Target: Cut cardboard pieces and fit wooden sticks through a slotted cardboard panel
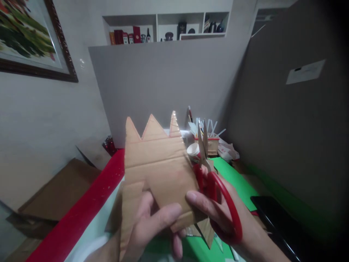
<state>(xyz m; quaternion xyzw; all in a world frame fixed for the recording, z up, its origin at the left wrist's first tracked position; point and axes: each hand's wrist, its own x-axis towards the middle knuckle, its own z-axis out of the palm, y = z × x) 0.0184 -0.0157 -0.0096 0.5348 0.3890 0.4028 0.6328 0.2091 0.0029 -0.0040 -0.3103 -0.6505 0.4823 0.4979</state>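
Note:
A brown cardboard piece (pixel 156 163) with three pointed peaks cut along its top edge is held up in front of me. My left hand (pixel 148 227) grips its lower edge, thumb on the front. My right hand (pixel 218 213) has its fingers through the red handles of a pair of scissors (pixel 215 182), whose blades point upward and stand slightly apart. The right thumb also presses on the cardboard's lower right corner.
Below lies a green mat (pixel 234 178) on the table, with a red strip (pixel 81 211) along the left edge. At the back stand a small basket of sticks (pixel 211 142) and a white cup (pixel 193 151). A black object (pixel 275 218) lies at right. Grey partitions surround the table.

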